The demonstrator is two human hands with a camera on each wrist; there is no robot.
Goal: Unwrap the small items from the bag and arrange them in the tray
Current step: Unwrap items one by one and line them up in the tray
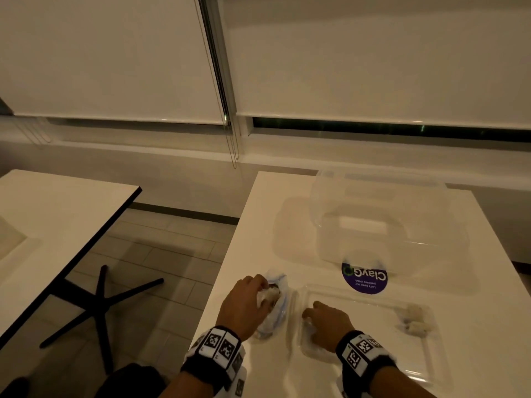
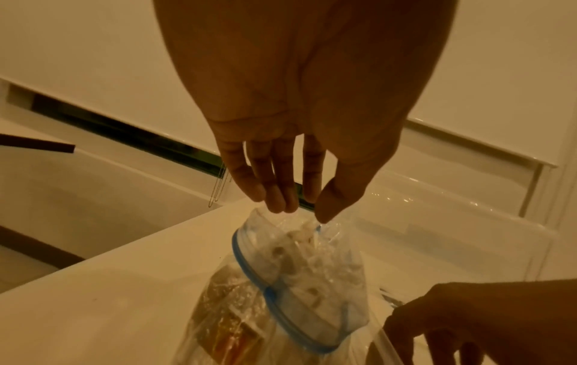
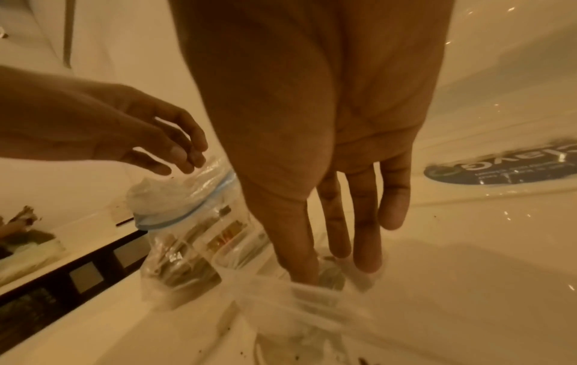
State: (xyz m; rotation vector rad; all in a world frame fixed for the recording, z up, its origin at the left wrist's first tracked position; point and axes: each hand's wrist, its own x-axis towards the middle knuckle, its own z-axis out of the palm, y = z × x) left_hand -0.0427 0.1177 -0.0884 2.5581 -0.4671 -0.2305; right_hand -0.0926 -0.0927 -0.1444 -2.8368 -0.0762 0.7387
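Note:
A clear zip bag (image 1: 276, 313) with a blue seal lies on the white table, with crumpled wrap (image 3: 162, 195) and wrapped items inside. My left hand (image 2: 299, 212) hovers at its mouth, fingers loosely gathered, and the thumb tip touches the thin plastic. It grips nothing that I can see. To the right is the clear tray (image 1: 373, 326). My right hand (image 3: 340, 266) reaches down into the tray's near-left corner, its straight fingers touching a small item (image 3: 331, 275) that is partly under plastic. Two pale unwrapped items (image 1: 416, 321) lie at the tray's far right.
A large clear plastic container (image 1: 373, 214) stands at the back of the table, behind a round purple sticker (image 1: 364, 278). The table's left edge runs just beside the bag. Another table (image 1: 57, 225) and a black chair base (image 1: 100, 305) are on the left.

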